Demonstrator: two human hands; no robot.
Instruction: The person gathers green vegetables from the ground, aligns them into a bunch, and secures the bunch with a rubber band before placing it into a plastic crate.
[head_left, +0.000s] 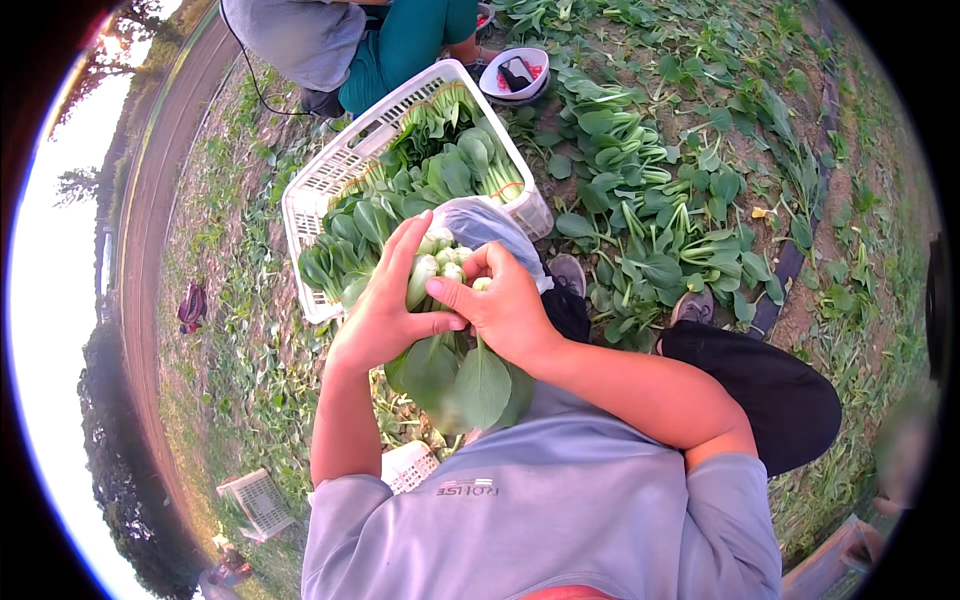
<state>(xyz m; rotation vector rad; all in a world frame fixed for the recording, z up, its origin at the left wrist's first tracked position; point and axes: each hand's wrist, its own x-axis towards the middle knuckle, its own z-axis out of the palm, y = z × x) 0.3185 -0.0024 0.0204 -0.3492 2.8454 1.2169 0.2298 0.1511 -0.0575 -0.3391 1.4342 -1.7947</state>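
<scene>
A bunch of leafy greens like bok choy (426, 276) is gathered between my two hands, its pale stem ends up and its broad leaves hanging toward my shirt. My left hand (382, 304) cups the bunch from the left, thumb across the stems. From the right, my right hand (502, 300) grips the stems, thumb and forefinger near their cut ends. Just beyond, a white plastic crate (306, 180) holds several bundles of greens (495, 169), some with red bands round the stems. A translucent plastic bag (487, 225) lies over my knee beside the crate.
Loose greens (645, 202) lie in a row on the soil to the right, near my shoes (566, 274). A white bowl (517, 64) holds red bands and a dark phone-like object (516, 75). Another person (307, 37) sits behind the crate. More crates (259, 502) stand lower left.
</scene>
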